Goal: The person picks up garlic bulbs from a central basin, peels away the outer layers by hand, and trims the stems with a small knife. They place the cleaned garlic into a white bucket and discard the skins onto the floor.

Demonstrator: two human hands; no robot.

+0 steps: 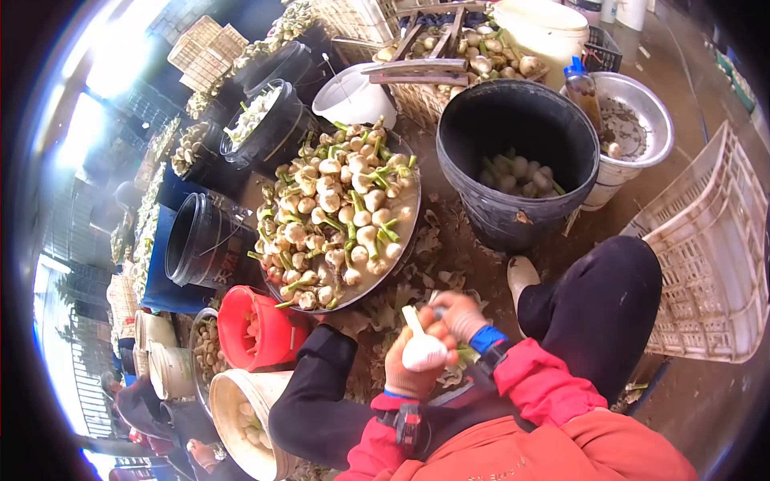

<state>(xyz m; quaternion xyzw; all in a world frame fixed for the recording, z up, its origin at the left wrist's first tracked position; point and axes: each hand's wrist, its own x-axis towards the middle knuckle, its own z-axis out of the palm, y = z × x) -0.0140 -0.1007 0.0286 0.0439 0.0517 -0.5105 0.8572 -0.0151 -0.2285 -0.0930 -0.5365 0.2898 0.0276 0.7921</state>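
A white garlic bulb (pixel 423 353) with a short cut stem rests in my left hand (pixel 407 370), its fingers curled round it. Close beside it, my right hand (pixel 460 316) is closed, and a small greyish thing shows at its fingers, too blurred to name. Both hands are over my lap. In front of them, a round tray (pixel 407 240) bears a heap of garlic bulbs (pixel 337 212) with green stems, some dirty. A big black bucket (pixel 513 212) to the right holds pale bulbs (pixel 520 175) at its bottom.
Peelings (pixel 433 248) litter the floor. A red bucket (pixel 255 329) and a cream bucket (pixel 250 417) stand left, a white plastic crate (pixel 706 256) right. Behind are black buckets (pixel 269 128), a white basin (pixel 353 94) and a metal bowl (pixel 646 116). Another person's hand (pixel 203 454) shows lower left.
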